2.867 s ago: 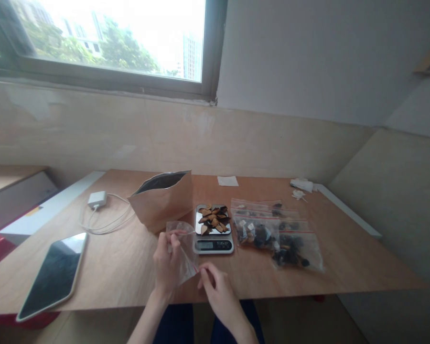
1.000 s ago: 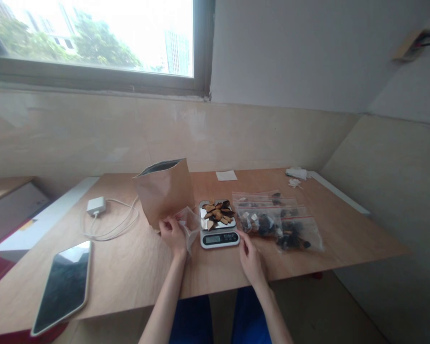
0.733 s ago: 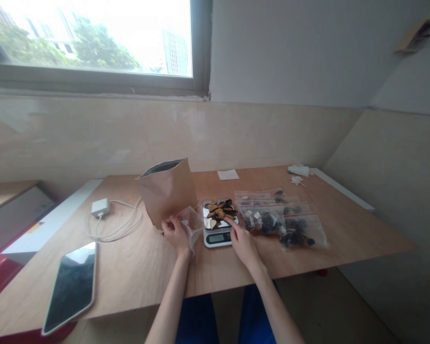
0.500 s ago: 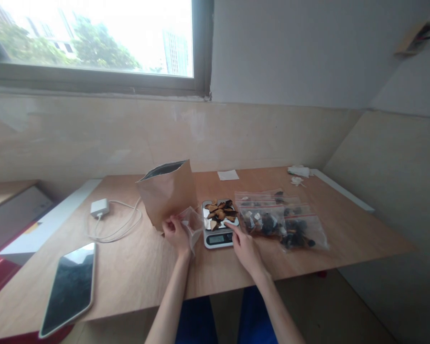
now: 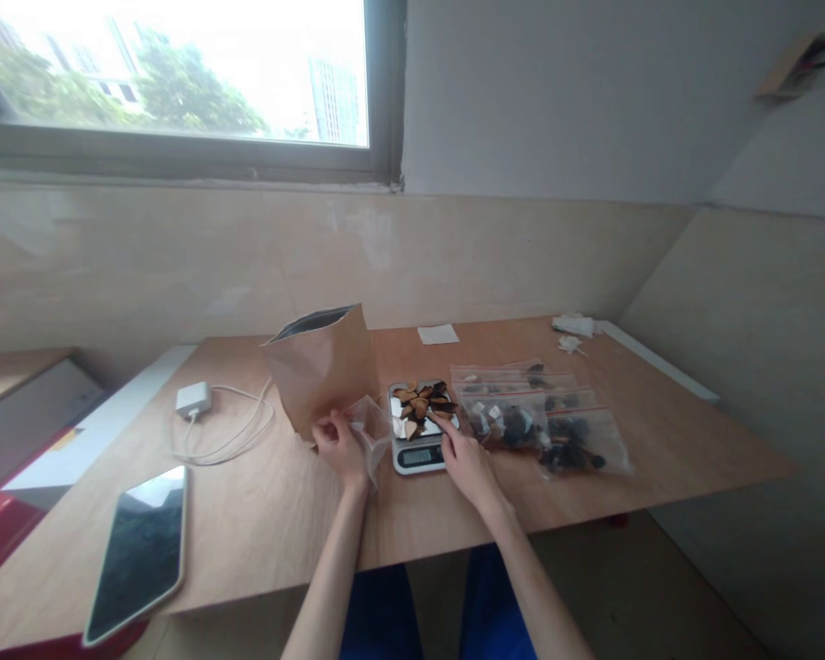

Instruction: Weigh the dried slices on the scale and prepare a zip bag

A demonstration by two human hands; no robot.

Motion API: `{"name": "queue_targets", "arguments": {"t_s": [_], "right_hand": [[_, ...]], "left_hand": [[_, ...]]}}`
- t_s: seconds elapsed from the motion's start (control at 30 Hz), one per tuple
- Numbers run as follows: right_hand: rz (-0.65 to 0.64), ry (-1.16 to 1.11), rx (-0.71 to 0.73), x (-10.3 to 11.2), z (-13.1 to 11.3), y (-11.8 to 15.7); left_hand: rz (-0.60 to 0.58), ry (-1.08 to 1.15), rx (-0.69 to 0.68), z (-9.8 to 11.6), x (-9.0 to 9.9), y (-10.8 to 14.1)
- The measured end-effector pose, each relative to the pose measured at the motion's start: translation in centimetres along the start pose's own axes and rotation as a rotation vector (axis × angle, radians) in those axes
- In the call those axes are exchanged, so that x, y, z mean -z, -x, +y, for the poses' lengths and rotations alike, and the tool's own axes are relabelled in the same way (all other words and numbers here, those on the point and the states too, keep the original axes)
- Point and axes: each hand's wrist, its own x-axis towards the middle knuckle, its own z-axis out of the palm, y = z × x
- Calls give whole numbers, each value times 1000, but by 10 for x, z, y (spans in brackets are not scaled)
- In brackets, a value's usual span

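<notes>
A white kitchen scale [image 5: 419,458] with a small display carries a heap of dried brown slices [image 5: 423,403], dark at the edges. My right hand [image 5: 468,469] reaches in from the right; its index finger is stretched onto the scale's plate at the slices, the other fingers curled. On the scale's left, my left hand [image 5: 340,447] is closed in a pinch at the edge of a clear plastic bag [image 5: 372,435]. Close behind that hand stands a brown paper bag [image 5: 326,371], open at the top. What the plastic bag holds, if anything, I cannot make out.
Right of the scale lie several zip bags [image 5: 546,431] of dark dried pieces. A tablet [image 5: 141,550], a white charger [image 5: 193,400] and its cable occupy the left. A paper slip [image 5: 438,335] lies at the back, with a crumpled white packet [image 5: 574,325] farther right.
My right index finger has moved slightly farther up the scale's plate, toward the slices. My left hand stays at the plastic bag. The view has shifted slightly.
</notes>
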Motion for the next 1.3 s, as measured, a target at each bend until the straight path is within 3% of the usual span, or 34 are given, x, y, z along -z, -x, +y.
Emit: {"name": "queue_targets", "arguments": {"t_s": [0.2, 0.57, 0.93, 1.3], "right_hand": [[-1, -67, 15, 5, -1, 4], [152, -348, -63, -3, 9, 34], [-79, -502, 122, -18, -51, 67], [-170, -603, 111, -33, -43, 72]], "left_hand": [[10, -4, -17, 4, 0, 1], [-11, 53, -27, 11, 1, 6], [-52, 152, -89, 14, 4, 11], [-34, 89, -21, 14, 8, 9]]}}
